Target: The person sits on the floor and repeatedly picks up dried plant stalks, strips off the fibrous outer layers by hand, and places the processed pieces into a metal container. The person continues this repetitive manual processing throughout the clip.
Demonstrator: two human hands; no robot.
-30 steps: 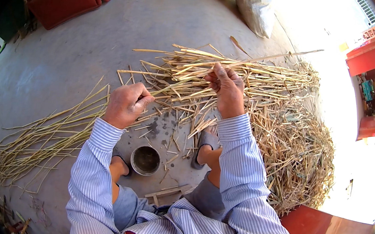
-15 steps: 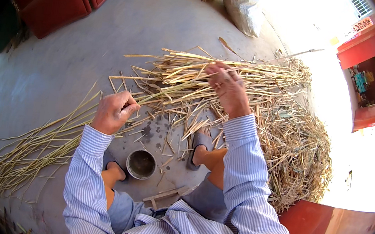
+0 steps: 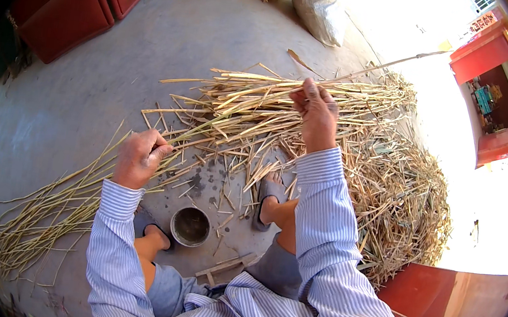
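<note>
A long straw-coloured plant stalk stretches from my left hand up past my right, its thin end reaching toward the upper right. My left hand is closed round the near end. At chest width from it, my right hand pinches the stalk between thumb and fingers, over a bundle of dry yellow stalks on the floor. Thinner greenish stalks lie fanned out beneath and left of my left hand.
A large heap of dry leaf scraps fills the floor at right. A round metal bowl stands between my feet, near a small wooden piece. Farther off are a pale woven sack and red padded furniture.
My right hand has gone from loosely spread fingers to a pinch on the stalk. My left hand has shifted slightly left and down in view, still closed.
</note>
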